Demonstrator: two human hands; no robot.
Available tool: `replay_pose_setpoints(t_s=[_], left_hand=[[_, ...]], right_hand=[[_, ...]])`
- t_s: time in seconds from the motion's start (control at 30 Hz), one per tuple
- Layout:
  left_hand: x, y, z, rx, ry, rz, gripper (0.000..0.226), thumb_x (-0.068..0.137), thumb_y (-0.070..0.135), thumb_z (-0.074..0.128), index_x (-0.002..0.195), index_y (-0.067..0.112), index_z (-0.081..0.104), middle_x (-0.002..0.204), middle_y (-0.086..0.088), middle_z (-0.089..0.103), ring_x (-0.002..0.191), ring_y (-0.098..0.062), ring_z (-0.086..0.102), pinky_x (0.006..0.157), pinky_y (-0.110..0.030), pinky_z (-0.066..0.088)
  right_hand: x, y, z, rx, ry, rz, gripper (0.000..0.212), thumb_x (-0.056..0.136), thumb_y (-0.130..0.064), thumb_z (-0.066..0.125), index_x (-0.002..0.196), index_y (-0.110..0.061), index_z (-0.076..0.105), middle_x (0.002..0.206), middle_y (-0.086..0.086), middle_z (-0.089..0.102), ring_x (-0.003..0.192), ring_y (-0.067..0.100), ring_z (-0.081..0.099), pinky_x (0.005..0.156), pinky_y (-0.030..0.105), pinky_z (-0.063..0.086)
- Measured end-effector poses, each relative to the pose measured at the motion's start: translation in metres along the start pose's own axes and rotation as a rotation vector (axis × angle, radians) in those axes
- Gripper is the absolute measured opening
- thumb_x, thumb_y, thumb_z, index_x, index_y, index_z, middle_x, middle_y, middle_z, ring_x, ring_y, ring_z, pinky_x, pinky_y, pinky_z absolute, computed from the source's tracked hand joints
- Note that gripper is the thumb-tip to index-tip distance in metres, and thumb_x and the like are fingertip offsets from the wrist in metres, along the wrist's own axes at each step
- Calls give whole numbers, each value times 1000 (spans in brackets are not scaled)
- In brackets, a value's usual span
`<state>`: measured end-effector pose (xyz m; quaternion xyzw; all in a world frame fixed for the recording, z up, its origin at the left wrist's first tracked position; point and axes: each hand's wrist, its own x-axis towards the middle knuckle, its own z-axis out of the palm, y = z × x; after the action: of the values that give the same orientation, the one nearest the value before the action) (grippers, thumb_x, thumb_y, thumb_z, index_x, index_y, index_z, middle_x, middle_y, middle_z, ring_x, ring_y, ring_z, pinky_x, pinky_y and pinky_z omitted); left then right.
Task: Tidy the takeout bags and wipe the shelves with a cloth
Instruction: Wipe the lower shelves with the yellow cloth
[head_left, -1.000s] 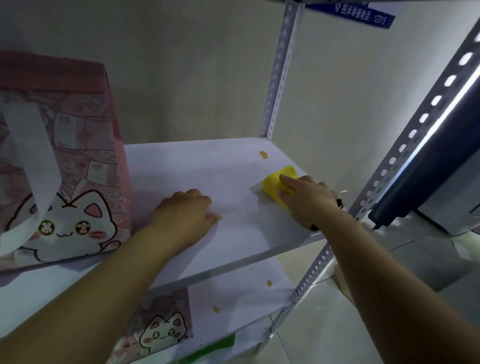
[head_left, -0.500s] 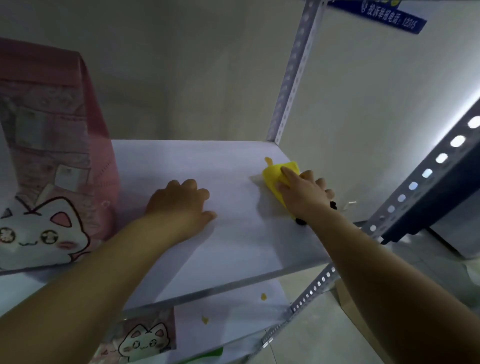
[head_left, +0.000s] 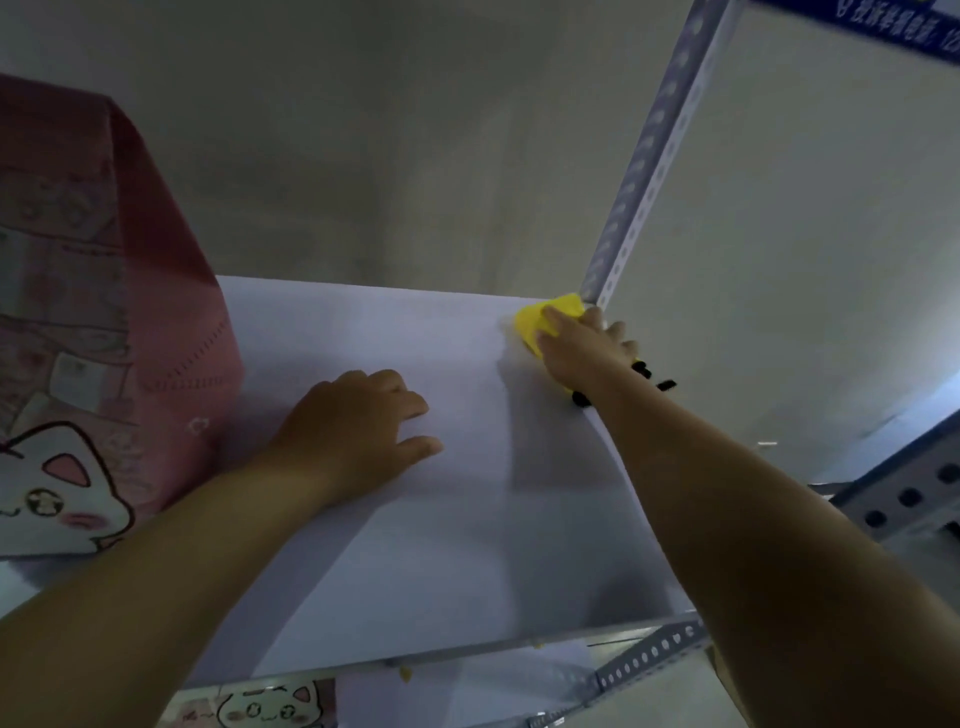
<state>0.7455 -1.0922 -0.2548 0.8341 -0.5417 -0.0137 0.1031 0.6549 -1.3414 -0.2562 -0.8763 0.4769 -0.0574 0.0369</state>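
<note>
I'm seeing the pink takeout bag (head_left: 104, 322) standing at 9 o'clock | left hand (head_left: 358, 431) bracing on the shelf (head_left: 415, 571), fingers loosely curled, empty | right hand (head_left: 576, 345) pressing the yellow cloth (head_left: 540, 319) flat at 1 o'clock — wiping the back corner; next, I judge, sweeping forward.

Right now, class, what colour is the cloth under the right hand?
Bright yellow cloth, seen best in the head view.

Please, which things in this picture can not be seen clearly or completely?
- Yellow cloth, head view: mostly covered by the right hand.
- Pink cat bag: cut off by the left edge.
- Blue sign: cut off at the top right corner, text blurred.
- Lower shelf: mostly hidden under the white shelf.
</note>
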Motion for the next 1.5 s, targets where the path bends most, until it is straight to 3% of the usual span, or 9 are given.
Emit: replay_pose_setpoints(t_s=[0.17, 0.23, 0.47, 0.63, 0.8, 1.07, 1.23, 1.33, 1.5], left_hand=[[1, -1, 3, 31, 5, 7, 53, 84, 63, 43, 126, 33, 52, 128, 6, 52, 114, -22, 49, 93, -35, 41], [0, -2, 4, 42, 8, 10, 52, 84, 62, 41, 126, 33, 51, 129, 5, 52, 114, -22, 48, 93, -34, 41], [-7, -1, 13, 9, 5, -15, 51, 90, 56, 38, 133, 29, 46, 139, 5, 44, 121, -23, 43, 98, -31, 35], [-7, 0, 13, 22, 13, 4, 49, 91, 53, 39, 130, 26, 48, 133, 2, 49, 116, -26, 46, 94, -33, 38], [-7, 2, 12, 29, -16, -10, 50, 91, 54, 37, 132, 26, 47, 138, 0, 45, 122, -27, 42, 98, -36, 37], [-19, 2, 2, 20, -80, 9, 43, 92, 48, 40, 125, 22, 50, 132, -2, 45, 119, -28, 40, 99, -41, 37], [-44, -3, -7, -39, -23, 42, 44, 87, 47, 52, 124, 22, 54, 128, -1, 47, 116, -26, 40, 99, -40, 38], [-66, -2, -8, -85, 36, 71, 44, 85, 46, 56, 121, 21, 57, 124, 1, 48, 112, -24, 40, 97, -36, 39], [-94, -6, -4, -89, 44, 155, 44, 88, 47, 52, 119, 17, 59, 120, -1, 51, 109, -24, 43, 95, -38, 39]], right_hand=[[-48, -34, 15, -15, 9, -486, 47, 85, -63, 28, 132, -56, 26, 139, 1, 34, 113, 34, 34, 89, 47, 25], [-54, -26, 13, 24, 6, -546, 49, 85, -67, 27, 132, -59, 25, 139, -2, 35, 115, 32, 34, 91, 46, 25], [-8, 24, 0, 10, 14, 124, 40, 91, -48, 31, 131, -41, 35, 136, 12, 34, 119, 39, 33, 96, 50, 25], [-37, -21, 12, -71, 71, -110, 40, 88, -42, 36, 127, -40, 35, 141, 11, 30, 122, 40, 28, 94, 51, 24], [-74, -5, 13, -10, 51, -455, 46, 84, -66, 33, 129, -61, 24, 141, -2, 31, 116, 33, 33, 93, 46, 24], [-92, 21, -1, -6, 79, 102, 38, 91, -52, 36, 128, -42, 37, 134, 12, 33, 116, 39, 33, 96, 50, 25], [-152, -16, 8, 20, 147, -162, 40, 88, -51, 40, 127, -47, 36, 132, 8, 33, 109, 36, 34, 88, 46, 29], [-171, 4, -4, 132, 9, -294, 46, 83, -61, 46, 128, -60, 35, 129, -2, 36, 107, 29, 34, 91, 38, 30], [-176, 38, -16, 117, -20, 39, 51, 83, -65, 41, 132, -55, 32, 130, 5, 32, 117, 37, 34, 101, 43, 29]])
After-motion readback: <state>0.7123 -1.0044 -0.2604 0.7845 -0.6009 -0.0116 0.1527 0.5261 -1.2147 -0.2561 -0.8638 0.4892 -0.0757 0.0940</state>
